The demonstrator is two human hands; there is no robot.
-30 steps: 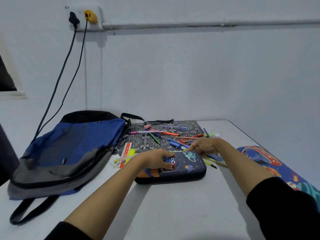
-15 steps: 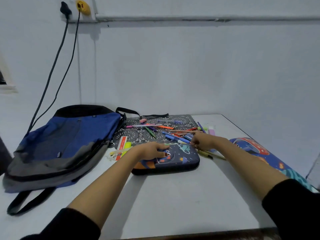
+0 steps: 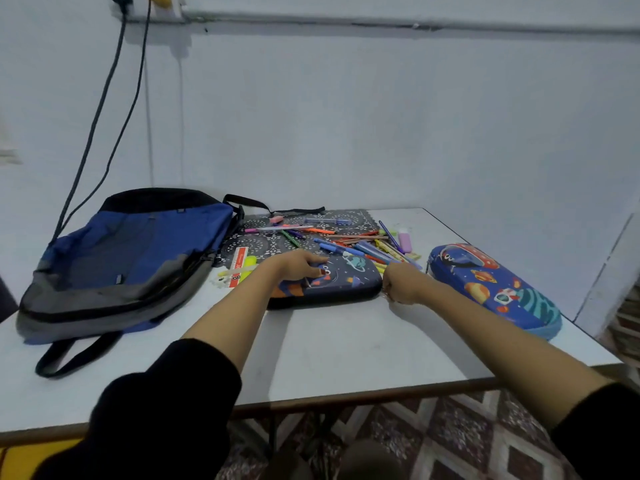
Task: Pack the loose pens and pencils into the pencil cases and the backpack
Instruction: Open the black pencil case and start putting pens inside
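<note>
Nearest is a patterned floor [image 3: 467,427] under the near edge of a white table [image 3: 346,348], with the person's black sleeves [image 3: 166,410] reaching in from either side. Past the middle of the table lies a dark space-print pencil case [image 3: 346,284], closed and flat. The left hand [image 3: 299,268] rests on its lid with fingers laid out fairly straight, touching the top near the left half. The right hand [image 3: 401,285] sits at the case's right end, right against its edge, fingers curled into a tight fist - whether it pinches anything there I cannot tell. To the right, apart from the dark case, a blue pencil case [image 3: 495,289] with rockets and planets lies closed, angled toward the near right corner. On the left a blue and grey backpack [image 3: 138,251] lies flat, its strap trailing toward the near edge. Just beyond the dark case the loose pens and pencils [image 3: 360,245] are scattered in a heap - partly on a dark patterned mat [image 3: 249,242], partly on bare table to its right. A ruler [image 3: 239,266] lies at the mat's near left corner. Farthest, two black cables [image 3: 100,109] hang down the pale wall.
</note>
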